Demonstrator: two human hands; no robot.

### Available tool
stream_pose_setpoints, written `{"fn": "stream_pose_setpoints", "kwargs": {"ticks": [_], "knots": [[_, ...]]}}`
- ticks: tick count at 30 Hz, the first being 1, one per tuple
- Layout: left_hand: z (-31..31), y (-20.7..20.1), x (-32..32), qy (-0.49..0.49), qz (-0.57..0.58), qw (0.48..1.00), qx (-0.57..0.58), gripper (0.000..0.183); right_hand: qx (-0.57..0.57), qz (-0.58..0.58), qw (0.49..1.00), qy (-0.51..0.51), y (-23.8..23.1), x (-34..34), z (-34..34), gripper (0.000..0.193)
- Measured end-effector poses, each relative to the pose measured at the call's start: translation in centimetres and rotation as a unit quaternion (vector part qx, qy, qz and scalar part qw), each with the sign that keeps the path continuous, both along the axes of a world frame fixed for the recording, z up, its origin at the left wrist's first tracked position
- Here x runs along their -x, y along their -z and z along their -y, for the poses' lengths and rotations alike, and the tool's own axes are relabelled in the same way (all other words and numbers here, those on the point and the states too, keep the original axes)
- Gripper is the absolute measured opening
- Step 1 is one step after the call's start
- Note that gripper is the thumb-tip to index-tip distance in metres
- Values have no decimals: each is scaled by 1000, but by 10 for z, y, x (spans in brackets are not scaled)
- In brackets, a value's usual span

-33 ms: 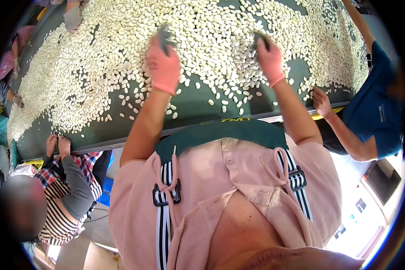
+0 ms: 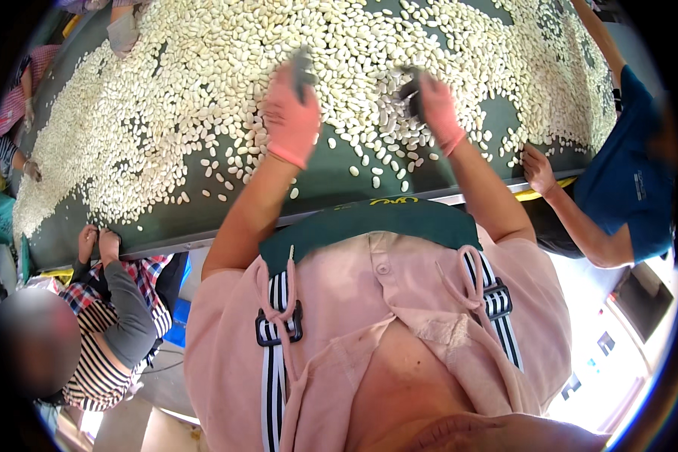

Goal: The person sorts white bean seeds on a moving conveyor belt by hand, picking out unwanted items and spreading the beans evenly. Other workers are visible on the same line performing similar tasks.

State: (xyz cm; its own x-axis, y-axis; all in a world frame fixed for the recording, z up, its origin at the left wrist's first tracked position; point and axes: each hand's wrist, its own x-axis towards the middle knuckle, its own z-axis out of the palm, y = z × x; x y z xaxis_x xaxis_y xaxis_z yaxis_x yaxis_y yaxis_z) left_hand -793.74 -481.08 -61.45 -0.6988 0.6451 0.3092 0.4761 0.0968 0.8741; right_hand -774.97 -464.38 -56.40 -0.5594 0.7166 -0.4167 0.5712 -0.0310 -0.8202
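Both gloved hands are down on the white beans covering the dark bench. Left hand and right hand each pinch something dark, possibly rejects. Near edge is partly cleared; far side is thick, unsorted.

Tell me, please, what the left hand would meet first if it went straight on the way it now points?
Most likely the dense white beans on the dark belt: the left hand points away from the body across it, already among beans. Depth is hard to judge.
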Motion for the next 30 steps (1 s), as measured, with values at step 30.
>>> {"fn": "stream_pose_setpoints", "kwargs": {"ticks": [30], "knots": [[36, 50, 75, 126, 28, 986, 101, 51, -258, 158, 952, -56, 13, 50, -114, 27]]}}
